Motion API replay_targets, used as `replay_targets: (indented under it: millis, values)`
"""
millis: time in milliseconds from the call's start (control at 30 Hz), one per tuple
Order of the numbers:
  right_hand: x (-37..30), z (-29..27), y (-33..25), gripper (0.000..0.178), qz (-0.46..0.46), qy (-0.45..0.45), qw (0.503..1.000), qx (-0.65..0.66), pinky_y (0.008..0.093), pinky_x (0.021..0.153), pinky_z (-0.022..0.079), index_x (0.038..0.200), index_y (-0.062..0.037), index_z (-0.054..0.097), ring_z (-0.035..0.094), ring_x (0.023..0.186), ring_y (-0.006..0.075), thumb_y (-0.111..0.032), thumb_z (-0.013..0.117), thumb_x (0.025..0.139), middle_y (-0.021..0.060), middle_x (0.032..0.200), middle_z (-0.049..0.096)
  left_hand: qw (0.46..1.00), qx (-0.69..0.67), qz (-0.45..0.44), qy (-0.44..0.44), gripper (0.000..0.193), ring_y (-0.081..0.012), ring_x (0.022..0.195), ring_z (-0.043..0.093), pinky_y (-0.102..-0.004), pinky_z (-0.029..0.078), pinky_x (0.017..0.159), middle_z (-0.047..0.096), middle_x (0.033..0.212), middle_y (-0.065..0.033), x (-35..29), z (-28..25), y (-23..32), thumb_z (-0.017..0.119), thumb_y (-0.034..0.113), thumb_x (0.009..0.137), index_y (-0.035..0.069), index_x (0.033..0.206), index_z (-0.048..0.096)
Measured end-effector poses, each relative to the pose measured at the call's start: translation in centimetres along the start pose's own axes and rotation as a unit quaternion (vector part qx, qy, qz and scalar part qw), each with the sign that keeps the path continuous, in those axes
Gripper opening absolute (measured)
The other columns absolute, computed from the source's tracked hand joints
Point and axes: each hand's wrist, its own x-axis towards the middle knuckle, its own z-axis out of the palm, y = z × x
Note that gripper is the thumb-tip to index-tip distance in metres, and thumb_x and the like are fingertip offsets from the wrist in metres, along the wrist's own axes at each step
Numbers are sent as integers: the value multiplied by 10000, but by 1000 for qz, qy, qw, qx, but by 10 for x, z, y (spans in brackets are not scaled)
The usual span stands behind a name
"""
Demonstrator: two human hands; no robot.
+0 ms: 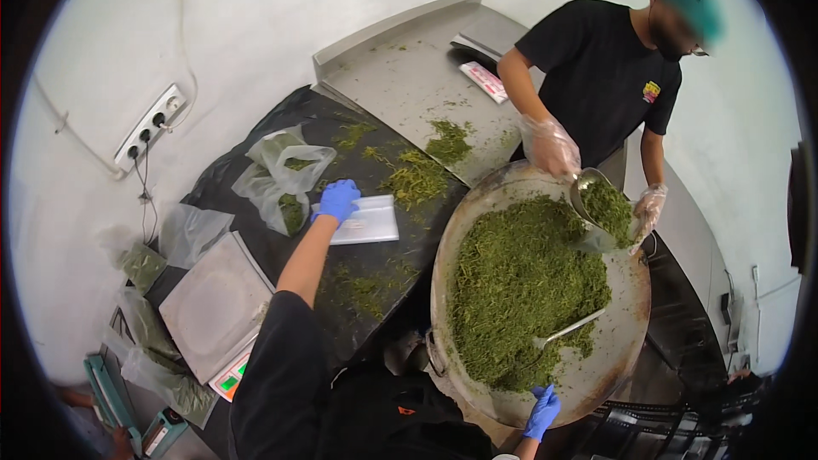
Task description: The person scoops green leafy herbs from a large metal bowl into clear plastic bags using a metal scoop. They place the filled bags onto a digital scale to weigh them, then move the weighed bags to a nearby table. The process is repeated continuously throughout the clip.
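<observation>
My left hand, in a blue glove, bends its fingers over the left end of a flat stack of clear plastic bags on the black-covered table; its fingertips are partly hidden. Also blue-gloved, my right hand is by the near rim of a big round pan. Its fingertips are slightly apart, and nothing shows in them. Chopped green herbs fill much of the pan, where a long-handled metal spoon rests. Left of my left hand lie crumpled clear bags with some herbs inside.
Across the pan, a co-worker in clear gloves tips herbs from a metal scoop into a clear bag. A weighing scale stands at left, beside filled bags and a teal bag sealer. Loose herbs litter the table.
</observation>
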Motion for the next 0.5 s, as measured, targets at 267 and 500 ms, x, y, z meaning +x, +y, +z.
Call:
replay_targets:
  millis: [267,500]
  values:
    - [18,19,-46,451,2,-35,999,24,306,677,469,765,56,647,595,652,169,-312,456,943,122,728,660,969,-74,53,228,153,-288,726,600,-423,470,634,593,808,-91,-46,-139,28,597,228,765,137,880,552]
    - [32,65,-78,375,-36,-135,987,84,299,731,470,824,43,654,605,723,156,-262,471,941,104,780,667,999,-21,-12,30,299,-293,833,601,-406,478,709,593,968,-100,-85,-87,78,574,291,795,141,1053,570]
